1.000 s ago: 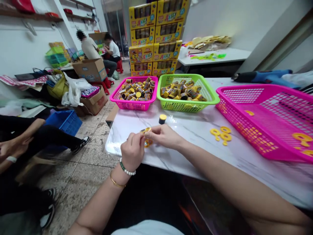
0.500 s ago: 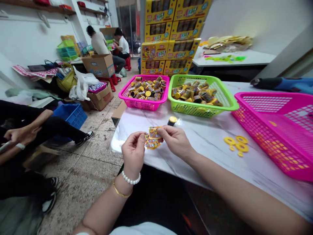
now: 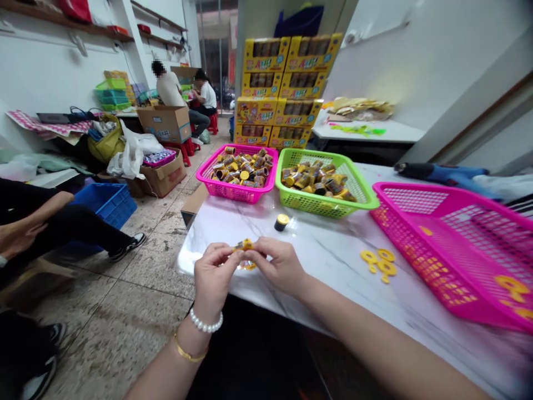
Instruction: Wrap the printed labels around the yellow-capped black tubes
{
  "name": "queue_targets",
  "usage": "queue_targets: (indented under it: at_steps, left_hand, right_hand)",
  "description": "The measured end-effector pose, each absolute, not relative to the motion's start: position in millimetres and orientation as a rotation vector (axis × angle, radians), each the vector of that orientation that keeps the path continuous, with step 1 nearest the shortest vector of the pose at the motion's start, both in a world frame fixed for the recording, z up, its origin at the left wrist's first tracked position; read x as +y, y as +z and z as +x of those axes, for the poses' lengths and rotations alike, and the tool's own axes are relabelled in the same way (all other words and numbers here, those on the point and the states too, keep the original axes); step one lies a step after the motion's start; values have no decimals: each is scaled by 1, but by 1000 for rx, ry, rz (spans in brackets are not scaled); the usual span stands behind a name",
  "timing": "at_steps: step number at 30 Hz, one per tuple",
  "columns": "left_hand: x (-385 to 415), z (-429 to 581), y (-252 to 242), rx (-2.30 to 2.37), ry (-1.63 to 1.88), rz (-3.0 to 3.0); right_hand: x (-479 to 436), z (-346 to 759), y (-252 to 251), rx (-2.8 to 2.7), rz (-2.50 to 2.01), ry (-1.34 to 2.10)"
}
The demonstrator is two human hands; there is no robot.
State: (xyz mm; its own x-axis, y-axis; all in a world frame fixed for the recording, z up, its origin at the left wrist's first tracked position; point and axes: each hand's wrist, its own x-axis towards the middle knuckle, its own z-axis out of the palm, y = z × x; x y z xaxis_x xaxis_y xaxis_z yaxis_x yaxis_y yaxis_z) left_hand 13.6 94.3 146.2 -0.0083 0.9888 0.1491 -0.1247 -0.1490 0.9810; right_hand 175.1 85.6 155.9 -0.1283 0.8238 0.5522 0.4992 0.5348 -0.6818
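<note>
My left hand (image 3: pixel 214 276) and my right hand (image 3: pixel 278 265) meet over the near edge of a white marble table (image 3: pixel 333 261). Both pinch a small yellow printed sticker strip (image 3: pixel 245 246) between their fingertips, edge-on to the camera. A little beyond them a small black bottle with a yellow cap (image 3: pixel 281 222) stands upright on the table. A few yellow plastic rings (image 3: pixel 380 262) lie to the right of my right hand.
A small pink basket (image 3: pixel 208 173) and a green basket (image 3: pixel 366 200) behind hold several small bottles. A large pink basket (image 3: pixel 416 261) sits at right. Yellow boxes (image 3: pixel 275 89) are stacked behind. A seated person's legs (image 3: pixel 62 228) stretch at left; two people sit far back.
The sticker strip was spread flat between my fingers half a second ago; now my hands are closer together and it shows edge-on. The camera view has tilted up slightly.
</note>
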Motion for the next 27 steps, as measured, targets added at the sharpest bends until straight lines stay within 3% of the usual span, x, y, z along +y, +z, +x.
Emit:
queue_targets:
  at_steps: [9,14,18,24,27]
  left_hand:
    - [90,7,149,1026,1205,978]
    - [105,3,155,888,1086,745]
    - [122,0,161,823,944,670]
    - [139,7,167,724,852,578]
    - [140,14,167,710,832,511]
  right_hand:
    - [89,183,158,-1964,-1071,114]
    - [113,234,155,-1903,-1521,-235]
    - [126,255,143,-1816,-1615,30]
    - [113,233,164,-1265,-1121,953]
    - [106,219,170,-1212,-1009,1025]
